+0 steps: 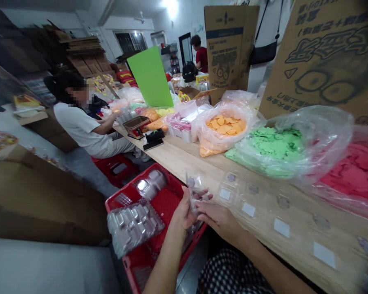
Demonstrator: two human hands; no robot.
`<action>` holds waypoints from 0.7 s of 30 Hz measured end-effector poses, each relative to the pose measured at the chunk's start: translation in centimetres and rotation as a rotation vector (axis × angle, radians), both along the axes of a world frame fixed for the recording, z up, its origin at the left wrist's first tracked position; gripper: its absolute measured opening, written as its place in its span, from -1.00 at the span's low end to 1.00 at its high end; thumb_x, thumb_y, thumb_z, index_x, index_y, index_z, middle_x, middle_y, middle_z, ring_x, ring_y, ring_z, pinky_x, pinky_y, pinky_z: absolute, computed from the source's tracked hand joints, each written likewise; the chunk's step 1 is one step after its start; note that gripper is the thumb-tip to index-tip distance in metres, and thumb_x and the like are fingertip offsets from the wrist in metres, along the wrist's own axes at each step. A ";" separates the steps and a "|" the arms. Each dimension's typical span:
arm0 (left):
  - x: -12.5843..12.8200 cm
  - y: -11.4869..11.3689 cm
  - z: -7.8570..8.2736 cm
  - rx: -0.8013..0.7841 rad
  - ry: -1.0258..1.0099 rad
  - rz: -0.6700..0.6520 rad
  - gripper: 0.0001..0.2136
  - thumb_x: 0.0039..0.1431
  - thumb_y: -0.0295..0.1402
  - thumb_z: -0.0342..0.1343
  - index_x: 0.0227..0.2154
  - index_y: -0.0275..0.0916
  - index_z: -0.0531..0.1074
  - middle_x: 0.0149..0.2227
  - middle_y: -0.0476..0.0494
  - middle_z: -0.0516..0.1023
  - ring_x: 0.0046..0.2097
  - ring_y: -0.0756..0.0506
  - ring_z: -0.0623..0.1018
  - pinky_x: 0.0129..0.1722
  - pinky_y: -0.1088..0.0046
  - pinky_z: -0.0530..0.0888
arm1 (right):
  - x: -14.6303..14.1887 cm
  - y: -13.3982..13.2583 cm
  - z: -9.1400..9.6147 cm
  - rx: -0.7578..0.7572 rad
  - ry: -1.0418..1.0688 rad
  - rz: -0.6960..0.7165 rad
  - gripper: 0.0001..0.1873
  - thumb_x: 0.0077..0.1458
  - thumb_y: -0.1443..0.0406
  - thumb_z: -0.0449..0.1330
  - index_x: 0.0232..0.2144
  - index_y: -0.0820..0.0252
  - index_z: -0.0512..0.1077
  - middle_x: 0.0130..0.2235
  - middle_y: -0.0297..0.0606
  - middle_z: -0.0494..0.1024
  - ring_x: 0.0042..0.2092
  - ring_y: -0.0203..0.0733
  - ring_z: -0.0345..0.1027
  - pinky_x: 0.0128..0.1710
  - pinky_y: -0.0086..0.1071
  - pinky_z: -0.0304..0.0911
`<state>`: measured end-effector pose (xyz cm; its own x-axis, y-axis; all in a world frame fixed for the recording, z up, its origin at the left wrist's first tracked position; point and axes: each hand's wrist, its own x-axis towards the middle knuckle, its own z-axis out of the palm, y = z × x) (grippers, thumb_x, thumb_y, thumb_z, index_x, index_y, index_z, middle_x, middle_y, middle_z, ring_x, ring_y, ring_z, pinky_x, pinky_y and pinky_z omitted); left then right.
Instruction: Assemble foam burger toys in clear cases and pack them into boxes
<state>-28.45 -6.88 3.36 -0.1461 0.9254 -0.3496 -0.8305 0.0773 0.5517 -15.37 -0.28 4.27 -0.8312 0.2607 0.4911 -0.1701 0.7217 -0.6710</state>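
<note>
In front of me, at the table's edge, my left hand point(184, 210) grips a small clear plastic clamshell point(195, 195), its lid standing up. The fingers of my right hand point(216, 216) are closed against the same shell from the right. Several opened clear clamshells lie in a row along the wooden table point(178, 157), each with a white square point(248, 209) in one half and a greyish disc point(283, 201) in the other. Below my left hand, a red crate point(164, 200) holds stacked clear shells point(136, 224), some in a wrapped bundle.
Open plastic bags of orange pieces point(226, 124), green pieces point(272, 143) and red pieces point(358, 163) line the table's back. A seated co-worker point(79, 122) handles things at the far left. Large cardboard boxes point(322, 61) stand behind the bags. A black object point(153, 139) lies near the table edge.
</note>
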 end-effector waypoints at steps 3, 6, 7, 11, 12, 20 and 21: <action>-0.3 -0.4 0.5 -0.003 0.007 0.037 -0.37 -0.03 0.14 -0.18 -0.20 -0.37 0.38 -0.27 -0.32 0.50 -0.24 -0.17 0.51 -0.23 0.30 0.44 | 0.3 0.2 0.3 -0.236 -0.003 -0.069 -0.74 0.17 0.22 -0.02 -0.15 0.11 0.38 -0.15 -0.30 0.50 -0.13 -0.25 0.37 -0.10 -0.37 0.28; -1.3 -0.8 0.7 0.010 -0.029 0.093 -0.52 0.05 0.02 -0.10 -0.22 -0.32 0.38 -0.28 -0.24 0.49 -0.25 -0.14 0.51 -0.23 0.26 0.45 | -0.5 0.8 0.6 -0.396 0.045 -0.244 -0.75 0.18 0.20 -0.04 -0.18 0.13 0.36 -0.18 -0.28 0.51 -0.15 -0.23 0.38 -0.17 -0.38 0.31; -1.8 -1.0 0.7 0.006 -0.038 0.122 -0.58 0.08 -0.03 -0.08 -0.23 -0.31 0.37 -0.27 -0.22 0.49 -0.23 -0.14 0.51 -0.22 0.23 0.45 | -1.1 1.1 0.6 -0.371 0.062 -0.300 -0.75 0.18 0.20 -0.04 -0.18 0.13 0.36 -0.16 -0.27 0.50 -0.13 -0.22 0.37 -0.15 -0.37 0.30; -4.4 -1.9 0.3 -0.071 -0.010 0.243 -0.76 0.10 -0.27 -0.01 -0.27 -0.34 0.37 -0.23 -0.26 0.48 -0.14 -0.17 0.48 -0.18 0.17 0.44 | -4.7 2.7 -0.3 0.123 -0.160 -0.433 -0.77 0.20 0.24 -0.05 -0.21 0.19 0.35 -0.14 -0.19 0.48 -0.11 -0.21 0.35 -0.11 -0.38 0.24; -5.2 -2.2 0.2 -0.083 0.003 0.260 -0.80 0.09 -0.32 -0.01 -0.29 -0.35 0.37 -0.22 -0.27 0.49 -0.12 -0.18 0.48 -0.17 0.17 0.44 | -5.6 3.0 -0.7 0.241 -0.260 -0.447 -0.77 0.20 0.26 -0.05 -0.25 0.21 0.36 -0.19 -0.17 0.50 -0.16 -0.21 0.37 -0.15 -0.38 0.26; -10.8 -2.3 -0.2 -0.182 0.275 0.333 -0.64 -0.05 -0.55 0.04 -0.12 -0.30 0.29 -0.28 -0.21 0.53 -0.26 -0.14 0.54 -0.32 0.31 0.49 | -8.6 3.9 -3.7 0.409 -0.548 -0.529 -0.87 0.10 0.39 0.06 -0.39 0.35 0.39 -0.41 -0.02 0.50 -0.34 -0.04 0.42 -0.39 -0.29 0.29; -11.5 -2.0 -0.3 -0.190 0.341 0.334 -0.62 -0.07 -0.57 0.06 -0.11 -0.31 0.29 -0.32 -0.19 0.54 -0.30 -0.12 0.55 -0.34 0.35 0.48 | -8.6 3.9 -3.8 0.412 -0.562 -0.531 -0.89 0.09 0.40 0.08 -0.40 0.36 0.39 -0.42 -0.02 0.51 -0.35 -0.04 0.42 -0.39 -0.29 0.29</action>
